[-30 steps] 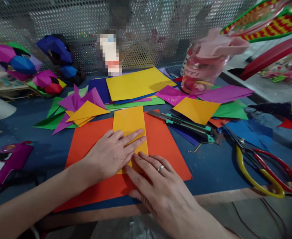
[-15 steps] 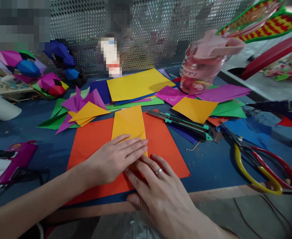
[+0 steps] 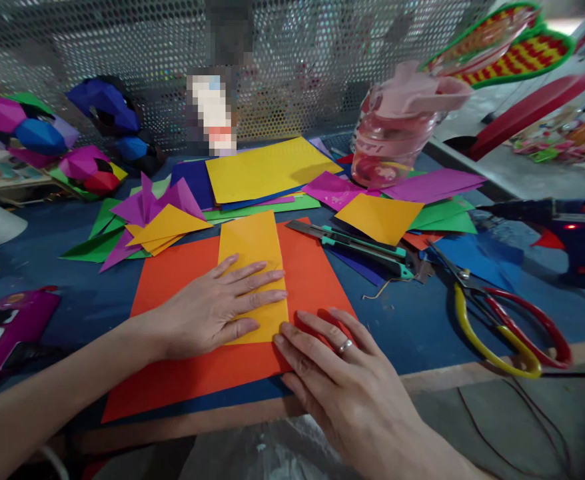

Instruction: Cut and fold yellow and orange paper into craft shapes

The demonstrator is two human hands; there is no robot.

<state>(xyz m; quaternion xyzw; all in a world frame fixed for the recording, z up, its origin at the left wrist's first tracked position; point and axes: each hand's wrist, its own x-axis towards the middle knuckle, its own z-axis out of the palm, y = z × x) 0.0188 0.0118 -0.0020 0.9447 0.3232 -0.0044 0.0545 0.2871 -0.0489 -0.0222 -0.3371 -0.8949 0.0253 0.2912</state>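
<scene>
A long yellow-orange paper strip [image 3: 249,237], which looks folded, lies upright in view on top of an orange paper sheet [image 3: 312,267]. My left hand [image 3: 207,303] rests flat across the strip, its fingers spread and pointing right. My right hand [image 3: 337,367], with a ring on one finger, touches the strip's lower right corner with its fingertips. Its fingers are stretched out over the orange sheet. Just beyond the sheet's right edge are a utility knife [image 3: 357,247] with a green and black handle and a pair of scissors [image 3: 492,313] with yellow and red handles.
Behind the sheet lie stacked yellow paper [image 3: 272,167] and cut purple pieces [image 3: 147,200]. A pink bottle [image 3: 392,133] stands at the back right. A blue glue gun [image 3: 567,230] is on the right, a purple glue gun [image 3: 27,327] on the left. The table's front edge [image 3: 212,427] is close.
My left hand has spread its fingers and shifted left on the strip. My right hand has drawn back to the strip's lower right corner, uncovering its bottom edge. The view has shifted slightly.
</scene>
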